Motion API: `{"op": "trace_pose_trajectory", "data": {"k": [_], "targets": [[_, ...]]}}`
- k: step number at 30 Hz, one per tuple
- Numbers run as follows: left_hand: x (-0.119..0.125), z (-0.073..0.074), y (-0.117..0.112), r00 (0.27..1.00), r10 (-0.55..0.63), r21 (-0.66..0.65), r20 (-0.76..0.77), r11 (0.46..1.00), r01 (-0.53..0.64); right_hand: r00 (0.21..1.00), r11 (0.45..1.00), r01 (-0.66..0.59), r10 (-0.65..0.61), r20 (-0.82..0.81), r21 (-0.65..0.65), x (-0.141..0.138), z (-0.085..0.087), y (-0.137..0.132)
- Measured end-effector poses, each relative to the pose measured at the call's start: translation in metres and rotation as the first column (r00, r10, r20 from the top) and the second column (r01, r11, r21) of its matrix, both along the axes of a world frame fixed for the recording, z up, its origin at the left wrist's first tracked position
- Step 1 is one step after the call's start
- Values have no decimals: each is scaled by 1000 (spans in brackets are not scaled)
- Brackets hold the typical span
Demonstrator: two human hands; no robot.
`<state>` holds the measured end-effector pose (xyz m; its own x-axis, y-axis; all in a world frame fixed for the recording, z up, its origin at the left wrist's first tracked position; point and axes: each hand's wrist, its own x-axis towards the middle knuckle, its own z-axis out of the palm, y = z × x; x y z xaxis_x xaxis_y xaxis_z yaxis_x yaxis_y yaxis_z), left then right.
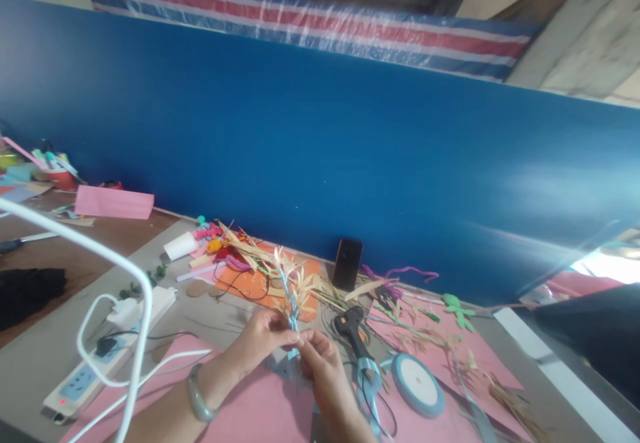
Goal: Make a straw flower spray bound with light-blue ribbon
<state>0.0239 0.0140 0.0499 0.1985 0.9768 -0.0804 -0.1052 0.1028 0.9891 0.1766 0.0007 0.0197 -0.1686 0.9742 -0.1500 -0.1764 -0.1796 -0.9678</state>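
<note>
Evidently, left hand (265, 336) and right hand (324, 363) pinch a leaf sprig (300, 289) rising above their fingertips; blue ribbon (293, 311) appears already wound on, its lower end seemingly unfastened.

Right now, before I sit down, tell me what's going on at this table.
A person is holding up a sprig of dried leaves with light blue ribbon along its stem. The left hand and right hand meet at the lower end, fingers pinched together. A black glue gun and a ribbon roll lie off to the right, neither in hand. A phone leans by the blue partition.
</note>
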Motion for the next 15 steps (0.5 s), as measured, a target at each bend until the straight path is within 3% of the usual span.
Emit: {"op": "trace_pose_trajectory", "data": {"k": [4,9,15], "targets": [[-1,-5,1,999,0,9,-46,1000,1,993,999,44,-47,106,28,2,-1,1],[1,-7,2,997,19,24,-70,1000,-17,914,962,104,-192,357,252,3,1,-2],[8,-10,2,985,129,4,-113,992,-129,798,840,-5,-324,508,543,3,-3,-8]]}}
